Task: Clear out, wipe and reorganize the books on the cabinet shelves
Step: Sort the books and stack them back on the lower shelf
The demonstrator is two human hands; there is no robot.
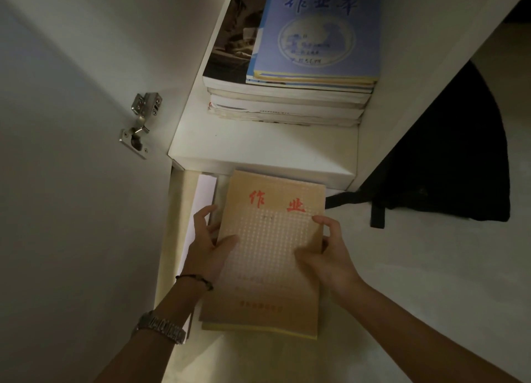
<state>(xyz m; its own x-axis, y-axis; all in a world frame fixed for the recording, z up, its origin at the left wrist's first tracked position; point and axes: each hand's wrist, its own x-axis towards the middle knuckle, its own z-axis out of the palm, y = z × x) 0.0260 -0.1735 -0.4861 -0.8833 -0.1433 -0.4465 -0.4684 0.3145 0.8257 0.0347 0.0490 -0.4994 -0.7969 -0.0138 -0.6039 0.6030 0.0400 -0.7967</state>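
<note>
1. The light is dim, and much is cut off: the blue exercise book (316, 29) on top of the shelf stack runs out of the top edge, so only part of its title characters shows, and the small print inside its round emblem is too blurred to read.
2. Under it a dark-covered book (232, 38) shows only its left strip; its cover picture is too murky to make out. The lower books in the stack (284, 107) show only pale page edges, slightly ragged and uneven.
3. The stack lies flat on the white cabinet shelf (258, 144), a smooth painted board, towards its back.
4. Below the shelf's front edge, both hands hold a tan exercise book (267, 253). Its cover is matte paper with red characters and a grid of small pale squares; the faint lines lower down are illegible. A yellowish edge beneath hints at more books under it; I cannot tell how many.
5. The left hand (207, 245) grips the book's left edge, thumb on the cover, fingers spread and partly hidden behind it. A thin dark band and a metal-link watch (161, 328) sit on that arm.
6. The right hand (327, 250) clasps the right edge, thumb across the cover.
7. A white sheet (201, 207) is half hidden behind the left hand.
8. A shiny metal hinge (140, 124) joins the open white door (71, 181). To the right lies a black fabric thing with a strap (448, 164), its shape unclear.
</note>
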